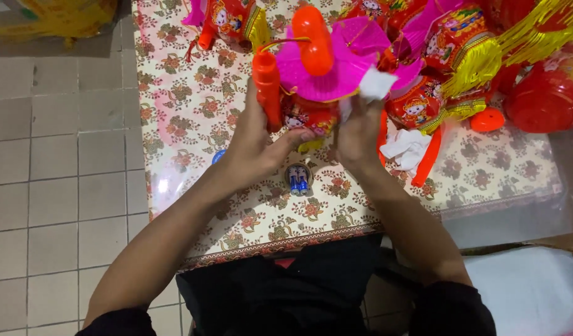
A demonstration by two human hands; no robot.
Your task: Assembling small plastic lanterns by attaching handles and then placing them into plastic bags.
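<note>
Both hands (255, 146) (358, 134) around pink lantern (327, 68)

Both bare forearms extend forward from dark sleeves and converge over the desk's near edge. The left hand (256, 144) is raised, fingers curled in a grip, thumb pointing right. The right hand (358, 134) is lifted alongside, fingers bent in a pinch

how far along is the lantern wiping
Done, apparently: several red lanterns piled at the table's right. In hand: left hand grips a pink-topped lantern while right hand presses a white cloth on it. Left: two batteries lie loose.
</note>
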